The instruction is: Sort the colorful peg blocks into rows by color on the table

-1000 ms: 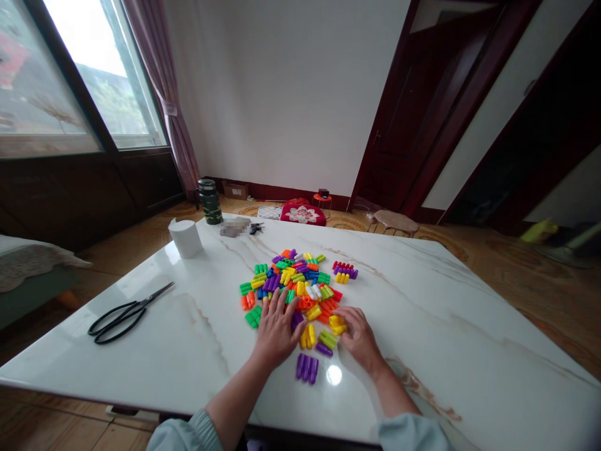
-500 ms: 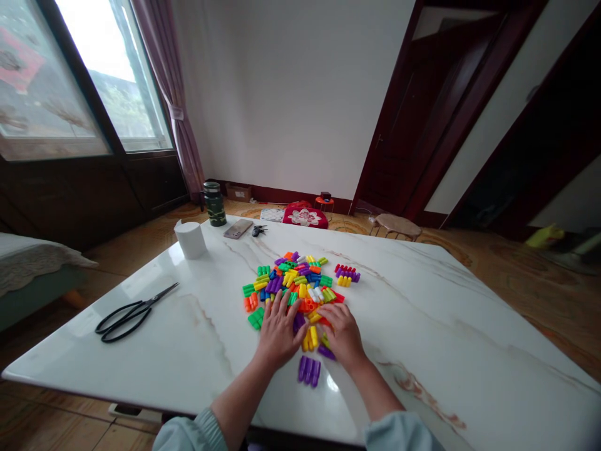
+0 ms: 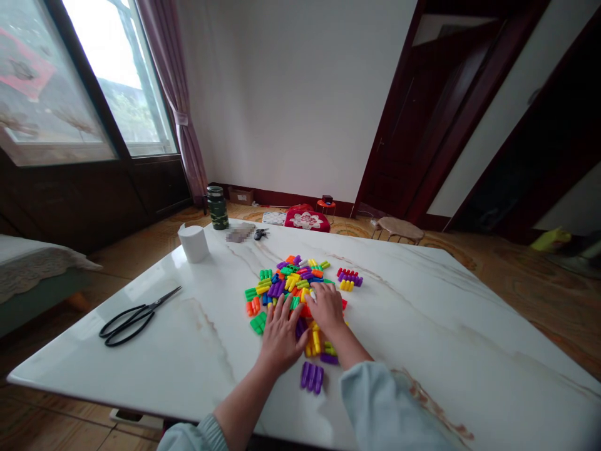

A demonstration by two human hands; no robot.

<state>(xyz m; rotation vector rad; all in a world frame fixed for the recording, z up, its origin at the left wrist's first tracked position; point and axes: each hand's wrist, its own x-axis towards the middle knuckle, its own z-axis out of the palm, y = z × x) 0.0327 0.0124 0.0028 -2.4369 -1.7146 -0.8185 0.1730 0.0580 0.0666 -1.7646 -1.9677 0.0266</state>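
A heap of small plastic blocks (image 3: 295, 280) in many bright colours lies on the white marble table (image 3: 422, 326). My left hand (image 3: 280, 332) rests flat on the near left part of the heap, fingers spread. My right hand (image 3: 325, 308) lies over the middle of the heap, fingers curled down onto the blocks; what they hold, if anything, is hidden. A purple block (image 3: 312, 377) sits alone near my wrists. A small red, purple and yellow group (image 3: 348, 279) lies just right of the heap.
Black scissors (image 3: 134, 316) lie at the table's left. A white cup (image 3: 194, 243), a dark green flask (image 3: 218, 208), a blurred flat object (image 3: 240, 232) and keys (image 3: 260, 233) stand along the far edge. A bed corner (image 3: 32, 269) is at left, stools beyond.
My right hand has moved from the near right edge of the heap forward and left onto its middle. My left hand has stayed in place.
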